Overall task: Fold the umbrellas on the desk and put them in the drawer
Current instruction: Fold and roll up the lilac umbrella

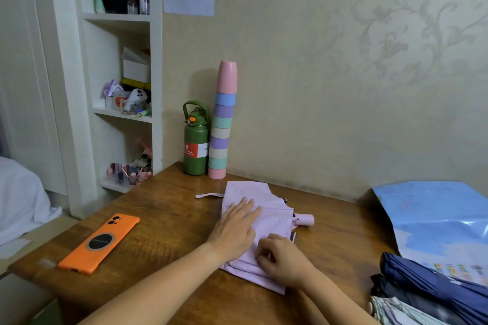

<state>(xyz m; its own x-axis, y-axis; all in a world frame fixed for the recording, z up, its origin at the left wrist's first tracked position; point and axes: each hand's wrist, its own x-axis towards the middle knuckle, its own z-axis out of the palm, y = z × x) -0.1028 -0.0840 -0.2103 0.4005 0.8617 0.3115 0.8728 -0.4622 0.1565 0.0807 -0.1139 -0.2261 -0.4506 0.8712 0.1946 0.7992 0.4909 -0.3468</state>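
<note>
Left hand (233, 229) lies flat, fingers spread, on the collapsed lilac fabric umbrella (266, 221); right hand (284, 258) pinches a pleat at five o'clock. Recommend pressing pleats flat before rolling toward its strap (208, 195).

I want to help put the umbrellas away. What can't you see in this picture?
Head view:
- The drawer: not in view at all.
- Umbrellas at lower right: cut off by the frame's edge, so their number is unclear.
- Pink umbrella: partly covered by the left hand and right hand.
- Bottle label: too small to read.
</note>
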